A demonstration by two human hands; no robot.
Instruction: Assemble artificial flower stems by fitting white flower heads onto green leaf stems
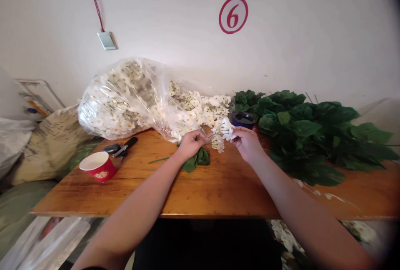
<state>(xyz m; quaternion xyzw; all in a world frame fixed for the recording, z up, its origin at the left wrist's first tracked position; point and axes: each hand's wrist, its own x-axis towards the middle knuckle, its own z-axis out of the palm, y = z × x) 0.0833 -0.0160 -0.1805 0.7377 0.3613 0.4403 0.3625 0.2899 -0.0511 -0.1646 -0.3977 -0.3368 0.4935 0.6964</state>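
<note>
My left hand (pixel 192 145) is closed around the thin stems of a white artificial flower sprig (pixel 222 134), just above the wooden table (pixel 150 191). My right hand (pixel 246 143) pinches the blossom end of the same sprig, to the right of the left hand. Under my left wrist lies a green artificial leaf cluster (pixel 196 159) with a long green stem (pixel 158 160) on the tabletop. Behind both hands, a clear plastic bag (pixel 125 99) bulges with white blossoms, and more spill from its mouth (pixel 200 109).
A red paper cup (pixel 99 166) and black-handled scissors (pixel 122 148) sit at the table's left. A large heap of artificial green leaves (pixel 308 132) and a dark blue pot (pixel 243 120) lie at the right. Stuffed sacks (pixel 50 149) lie left; loose blossoms (pixel 284 236) lie below the table edge.
</note>
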